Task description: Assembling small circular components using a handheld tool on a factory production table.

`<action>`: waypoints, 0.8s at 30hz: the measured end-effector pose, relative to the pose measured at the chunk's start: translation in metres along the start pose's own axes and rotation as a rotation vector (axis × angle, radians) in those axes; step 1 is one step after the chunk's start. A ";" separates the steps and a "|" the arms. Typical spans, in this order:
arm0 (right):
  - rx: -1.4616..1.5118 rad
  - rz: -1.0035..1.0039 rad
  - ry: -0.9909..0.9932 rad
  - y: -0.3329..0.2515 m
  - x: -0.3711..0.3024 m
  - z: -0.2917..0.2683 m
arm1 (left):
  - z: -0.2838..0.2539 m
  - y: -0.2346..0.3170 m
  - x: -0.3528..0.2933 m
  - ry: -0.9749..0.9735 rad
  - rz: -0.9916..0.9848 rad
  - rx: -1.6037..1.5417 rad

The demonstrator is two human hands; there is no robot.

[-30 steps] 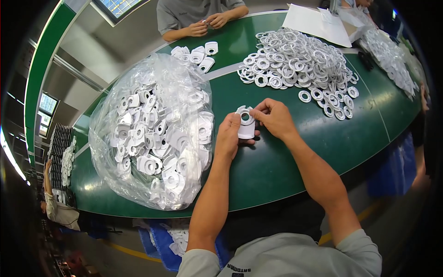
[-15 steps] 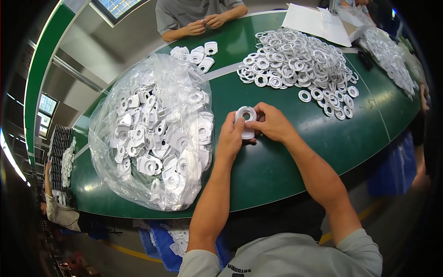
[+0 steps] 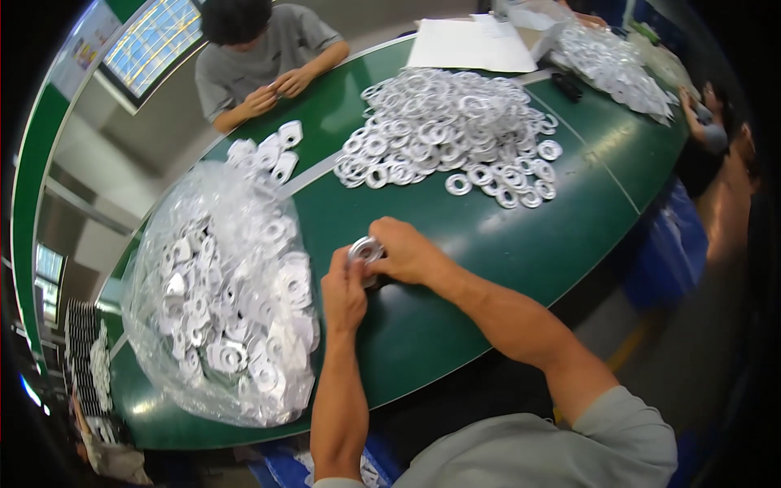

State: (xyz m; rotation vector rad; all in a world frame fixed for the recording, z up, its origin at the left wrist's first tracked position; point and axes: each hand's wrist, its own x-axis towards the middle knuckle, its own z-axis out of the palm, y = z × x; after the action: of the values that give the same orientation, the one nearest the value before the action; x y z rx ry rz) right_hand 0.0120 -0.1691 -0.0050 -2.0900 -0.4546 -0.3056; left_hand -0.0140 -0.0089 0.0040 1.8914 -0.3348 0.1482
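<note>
Two bare hands come together around one white plastic part (image 3: 365,249), just above or on the table (image 3: 578,236); whether they touch its surface I cannot tell. The left hand (image 3: 345,291) grips the part's left side, thumb up near its round face, while the right hand (image 3: 400,250) pinches it from the right. This piece sits between the table's near and far edges, closer to the near one. Its ringed end points toward the far edge, hole facing up at the camera, and its long axis runs roughly from near edge to far edge; the lower end is blurred and mostly covered by fingers.

One second ago its flat body showed plainly below a notched collar; now a round, glossy ring face shows on top. The view has swung too, so everything on the table appears shifted leftward. Toward the table's left end rests a clear plastic bag (image 3: 150,325) of white parts, and a heap of white rings (image 3: 439,122) lies toward the far edge, where a co-worker (image 3: 244,77) sits with both hands together.
</note>
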 end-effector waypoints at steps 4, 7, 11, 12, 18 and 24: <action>0.176 0.114 -0.125 -0.013 0.007 -0.002 | -0.013 -0.003 -0.003 0.025 0.087 -0.073; 0.478 0.313 -0.258 -0.001 0.009 -0.014 | -0.012 -0.015 0.005 -0.080 -0.076 -0.317; 0.605 0.481 -0.303 -0.001 0.010 -0.024 | -0.007 -0.005 0.009 -0.183 -0.334 -0.803; 0.610 0.492 -0.301 0.000 0.010 -0.023 | -0.007 -0.007 0.009 -0.192 -0.347 -0.814; 0.587 0.530 -0.299 -0.003 0.011 -0.015 | -0.016 -0.013 0.008 -0.261 -0.379 -0.881; 0.577 0.531 -0.252 -0.006 0.009 -0.013 | -0.014 -0.009 0.008 -0.250 -0.406 -0.880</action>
State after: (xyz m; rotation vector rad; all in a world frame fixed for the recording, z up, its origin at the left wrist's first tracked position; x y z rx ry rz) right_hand 0.0167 -0.1758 0.0098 -1.6004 -0.0954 0.3679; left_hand -0.0027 0.0061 0.0029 1.0625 -0.1346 -0.4500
